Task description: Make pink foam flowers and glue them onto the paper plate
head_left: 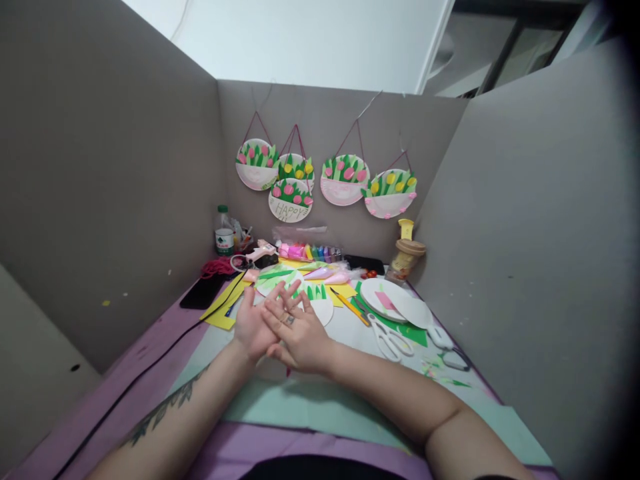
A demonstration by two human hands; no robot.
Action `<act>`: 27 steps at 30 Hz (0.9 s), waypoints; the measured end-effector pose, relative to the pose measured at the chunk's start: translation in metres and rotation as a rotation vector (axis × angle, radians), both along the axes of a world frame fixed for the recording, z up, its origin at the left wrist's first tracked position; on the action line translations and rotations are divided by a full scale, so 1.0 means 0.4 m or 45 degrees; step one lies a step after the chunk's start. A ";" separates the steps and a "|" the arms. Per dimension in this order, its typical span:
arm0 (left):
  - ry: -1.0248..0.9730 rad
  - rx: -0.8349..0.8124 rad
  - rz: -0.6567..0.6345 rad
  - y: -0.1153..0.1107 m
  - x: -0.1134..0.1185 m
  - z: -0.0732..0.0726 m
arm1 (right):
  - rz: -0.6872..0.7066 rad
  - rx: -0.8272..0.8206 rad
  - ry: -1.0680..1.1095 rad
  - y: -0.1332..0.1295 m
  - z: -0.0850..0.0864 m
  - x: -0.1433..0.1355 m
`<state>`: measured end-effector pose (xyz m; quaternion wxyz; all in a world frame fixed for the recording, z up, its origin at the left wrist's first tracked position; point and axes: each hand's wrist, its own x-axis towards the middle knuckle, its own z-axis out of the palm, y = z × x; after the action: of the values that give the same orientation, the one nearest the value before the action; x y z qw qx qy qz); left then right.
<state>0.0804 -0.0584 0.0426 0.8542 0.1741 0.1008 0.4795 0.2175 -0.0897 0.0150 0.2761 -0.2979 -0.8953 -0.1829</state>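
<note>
My left hand (pixel 250 323) is turned palm up above the middle of the table, fingers stretched out. Across its palm and fingers lies my right hand (pixel 303 335), back upward, with spread fingers and a ring on one. Nothing shows held in either; the place where they touch is hidden. Just beyond the fingertips is a white paper plate (pixel 323 311) with green paper leaves along it. Another plate (pixel 265 283) with green strips lies behind, partly covered by the fingers. Right of my hands are white-handled scissors (pixel 391 339) and a yellow craft knife (pixel 356 310).
Stacked paper plates (pixel 373 298) lie at right, near green scraps (pixel 445 373). A glue gun (pixel 261 252), a bottle (pixel 224 233) and a black phone (pixel 201 293) stand or lie at left. A black cable (pixel 145 368) crosses the table. Decorated plates (pixel 345 180) hang on the grey back panel.
</note>
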 end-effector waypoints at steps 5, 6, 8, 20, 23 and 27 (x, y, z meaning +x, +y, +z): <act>-0.001 -0.001 0.053 0.009 -0.004 -0.005 | 0.040 -0.082 -0.093 0.003 -0.004 -0.004; 0.015 -0.008 0.028 0.008 -0.003 -0.008 | 0.038 -0.088 -0.098 0.007 -0.002 -0.005; 0.031 -0.023 -0.003 0.006 -0.001 -0.008 | 0.000 -0.076 -0.081 0.014 0.000 -0.003; 0.007 -0.028 0.019 0.005 -0.006 -0.002 | 0.031 0.017 -0.055 0.023 -0.013 -0.001; -0.059 0.024 0.041 0.012 -0.013 -0.004 | 0.044 0.032 -0.080 0.024 -0.015 0.004; -0.025 0.066 -0.048 0.012 -0.012 -0.015 | 0.123 0.058 -0.104 0.022 -0.008 -0.001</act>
<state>0.0755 -0.0537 0.0366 0.8591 0.1934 0.0765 0.4676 0.2169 -0.0810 0.0117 0.2546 -0.2402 -0.9148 -0.2016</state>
